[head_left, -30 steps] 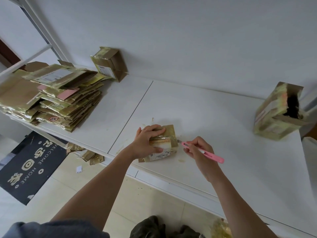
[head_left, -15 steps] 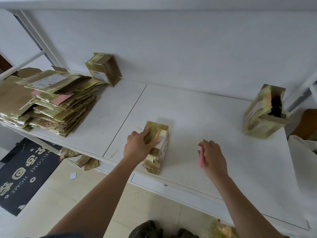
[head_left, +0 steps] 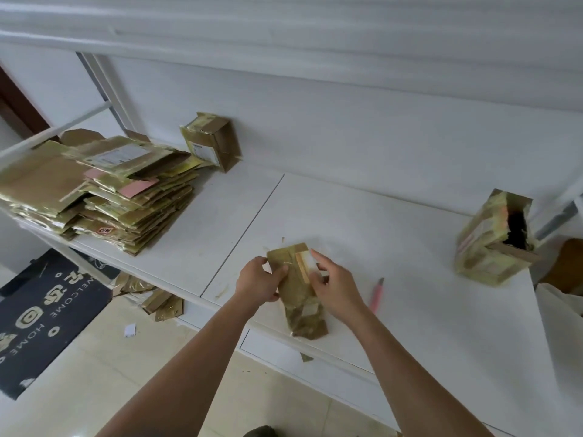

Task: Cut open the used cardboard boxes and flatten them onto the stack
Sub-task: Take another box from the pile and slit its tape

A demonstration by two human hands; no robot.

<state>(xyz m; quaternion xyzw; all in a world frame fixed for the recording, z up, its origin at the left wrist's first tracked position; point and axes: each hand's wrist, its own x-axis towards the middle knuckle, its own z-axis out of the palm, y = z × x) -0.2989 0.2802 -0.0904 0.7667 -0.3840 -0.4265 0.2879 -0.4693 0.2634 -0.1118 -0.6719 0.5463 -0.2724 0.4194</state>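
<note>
A: Nearest, what is being held, and why is it held so?

B: A small taped box (head_left: 298,291) is gripped from both sides at the front edge of the desk (head_left: 410,310). The left hand (head_left: 258,282) is curled round its left edge, thumb on the top face. The right hand (head_left: 334,287) is closed on the right side, one finger laid along the pale label. It seems to be stood on end so that the cut seams can be pulled apart and the walls pressed flat.

A: And the cutter?

B: A pink knife (head_left: 377,294) is left lying on the desk just beside the right wrist, apart from the hand; both hands are probably wanted for the flattening, so it is parked within reach.

A: What is seen farther off?

B: To the left, the stack (head_left: 104,197) of flattened boxes is piled at the desk's far left end, well apart from the box in hand. Behind it an unopened box (head_left: 211,141) is leaned against the wall. At the far right an open box (head_left: 495,238) is stood near the desk's end, presumably waiting its turn. Below, scraps (head_left: 157,302) are scattered on the floor beside a dark doormat (head_left: 44,313).
</note>
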